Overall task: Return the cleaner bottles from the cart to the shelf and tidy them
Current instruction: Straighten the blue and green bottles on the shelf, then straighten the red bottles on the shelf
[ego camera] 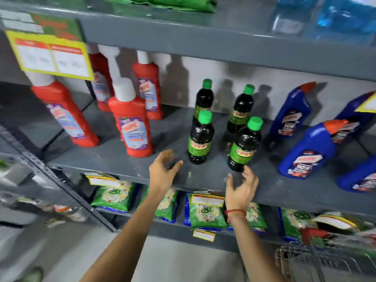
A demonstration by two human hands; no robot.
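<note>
Several dark cleaner bottles with green caps stand on the grey shelf [122, 163]; the front two are a left one [200, 139] and a right one [244, 147]. My left hand [162, 171] hovers open over the shelf's front edge, just left of the front left dark bottle. Just below the front right bottle, my right hand [242, 188] is open too, fingertips close to its base. Neither hand holds anything. Red cleaner bottles [132, 123] stand to the left and blue ones [307, 149] to the right. A corner of the wire cart [305, 259] shows at bottom right.
An upper shelf [203, 39] overhangs the bottles, with a yellow price sign [50, 55] hanging at left. Below, green bagged goods [205, 212] fill the lower shelf. A slanted grey upright [61, 186] of a neighbouring rack stands at left. Grey floor lies beneath my arms.
</note>
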